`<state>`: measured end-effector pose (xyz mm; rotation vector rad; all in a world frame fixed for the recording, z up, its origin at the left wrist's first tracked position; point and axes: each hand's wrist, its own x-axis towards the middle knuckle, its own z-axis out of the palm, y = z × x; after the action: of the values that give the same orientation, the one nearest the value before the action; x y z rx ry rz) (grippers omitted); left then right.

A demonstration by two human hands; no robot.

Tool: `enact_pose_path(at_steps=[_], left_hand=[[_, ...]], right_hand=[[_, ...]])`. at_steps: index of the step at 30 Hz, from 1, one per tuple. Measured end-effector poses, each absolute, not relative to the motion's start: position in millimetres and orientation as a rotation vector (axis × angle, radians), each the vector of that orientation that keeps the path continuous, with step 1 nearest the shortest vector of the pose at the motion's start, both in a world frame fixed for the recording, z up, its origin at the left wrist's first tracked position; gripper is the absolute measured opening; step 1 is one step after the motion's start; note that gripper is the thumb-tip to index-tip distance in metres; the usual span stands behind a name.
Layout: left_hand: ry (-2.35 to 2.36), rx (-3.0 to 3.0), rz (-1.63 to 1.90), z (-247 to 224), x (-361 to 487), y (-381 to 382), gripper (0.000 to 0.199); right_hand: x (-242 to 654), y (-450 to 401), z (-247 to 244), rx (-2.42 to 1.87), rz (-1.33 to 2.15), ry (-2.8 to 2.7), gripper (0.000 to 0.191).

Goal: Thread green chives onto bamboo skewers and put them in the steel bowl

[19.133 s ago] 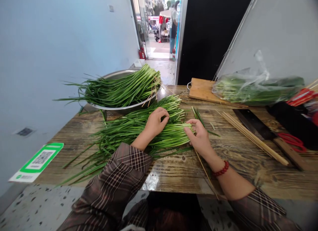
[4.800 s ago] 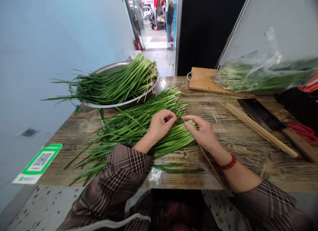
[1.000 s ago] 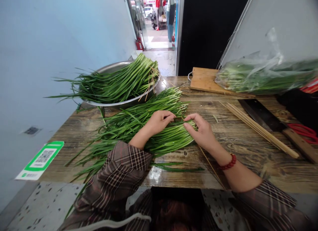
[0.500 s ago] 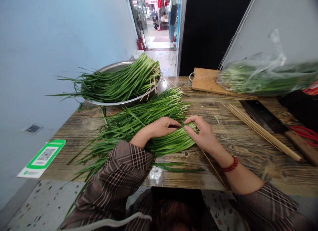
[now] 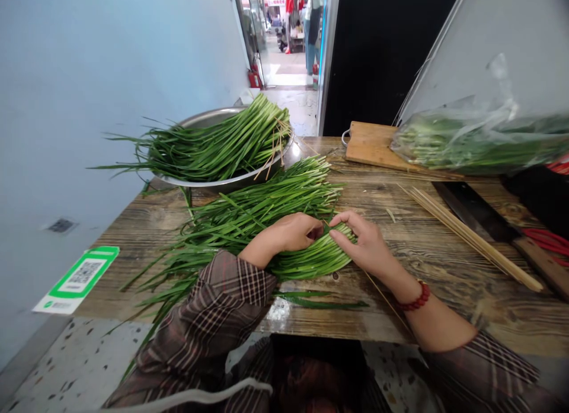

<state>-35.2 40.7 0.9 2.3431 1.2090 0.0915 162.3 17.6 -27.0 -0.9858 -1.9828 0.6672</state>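
Observation:
A bundle of garlic chives (image 5: 311, 259) lies near the table's front, pale stem ends to the right. My left hand (image 5: 296, 231) rests on top of it with fingers curled in, closed at the end of a thin straw strip (image 5: 386, 300). The strip passes beneath the stems and trails right toward the table edge. From the right, my right hand (image 5: 364, 241) arches over the stem ends, thumb and forefinger bent close together at the strip's short end beside my left fingertips. Behind lies a loose pile of chives (image 5: 267, 199).
A steel basin (image 5: 222, 185) of tied chives stands at the back left. On the right are a straw bunch (image 5: 471, 235), a cleaver (image 5: 480, 214), a cutting board (image 5: 371, 143) and a bagged load of greens (image 5: 480, 140). A QR card (image 5: 82, 279) sits at the left edge.
My left fingers have curled in more tightly and moved slightly right, toward my right fingertips. The strip's short end now shows between the hands. The view has shifted a little.

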Motion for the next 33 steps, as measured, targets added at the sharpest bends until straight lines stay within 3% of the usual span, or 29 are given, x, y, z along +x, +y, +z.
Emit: enact_pose_path(at_steps=[4, 9, 12, 16, 22, 28, 33], left_hand=[[1.209, 2.294, 0.235, -2, -40, 44, 0.013], [1.31, 1.979, 0.839, 1, -53, 51, 0.006], [1.266, 1.751, 1.02, 2, -51, 52, 0.005], [1.159, 1.516, 1.065, 3, -42, 47, 0.015], [1.186, 1.504, 1.048, 3, -36, 44, 0.02], [1.32, 1.855, 1.14, -2, -36, 46, 0.011], [1.252, 1.819, 1.054, -1, -32, 41, 0.01]], right_hand=[[163, 18, -26, -1.003, 0.675, -1.947, 0.009], [164, 18, -23, -1.019, 0.693, -1.895, 0.01], [164, 19, -24, -1.016, 0.72, -1.862, 0.015], [164, 21, -25, -1.047, 0.761, -1.838, 0.025], [163, 22, -24, -1.047, 0.77, -1.797, 0.022], [162, 20, -23, -1.048, 0.752, -1.769, 0.022], [162, 21, -24, -1.04, 0.758, -1.764, 0.023]])
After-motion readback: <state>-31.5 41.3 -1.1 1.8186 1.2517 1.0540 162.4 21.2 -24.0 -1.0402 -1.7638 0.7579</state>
